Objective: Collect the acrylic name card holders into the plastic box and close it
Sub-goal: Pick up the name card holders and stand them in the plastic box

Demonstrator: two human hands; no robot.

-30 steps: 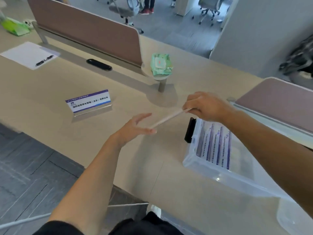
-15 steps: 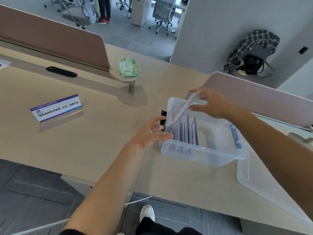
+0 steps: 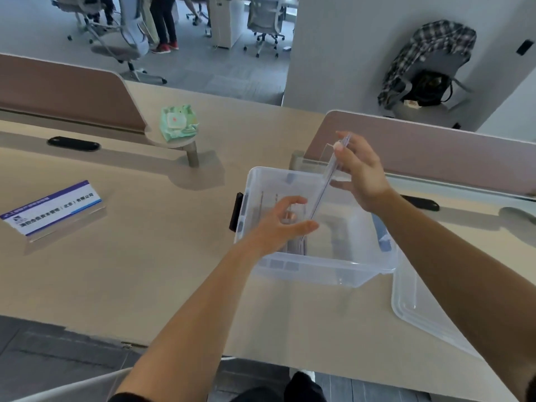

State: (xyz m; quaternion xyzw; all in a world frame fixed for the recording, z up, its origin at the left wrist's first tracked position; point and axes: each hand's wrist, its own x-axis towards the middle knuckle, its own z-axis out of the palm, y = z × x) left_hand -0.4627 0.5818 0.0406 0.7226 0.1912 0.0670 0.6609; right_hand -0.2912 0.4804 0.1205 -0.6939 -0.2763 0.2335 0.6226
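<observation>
Held card holder (image 3: 327, 182): clear acrylic, edge-on, steeply tilted, top end pinched by the right hand (image 3: 361, 177) with the thumb on its upper tip, lower end dipped inside the plastic box (image 3: 319, 274) under both hands. Left hand (image 3: 278, 227) is over the box interior, thumb touching the holder's lower end, fingers curled above it; can't tell if it really grips. Half a second ago the holder lay flatter across the box's left rim with the left hand outside the near-left corner; now it is steeper and toward the middle. Stacked holders (image 3: 293, 246) sit in the box below the left hand. Lid (image 3: 420, 314) lies off, on the bench (image 3: 145, 271) under the right forearm. Another card holder (image 3: 52, 210) stands well left of the left hand.
</observation>
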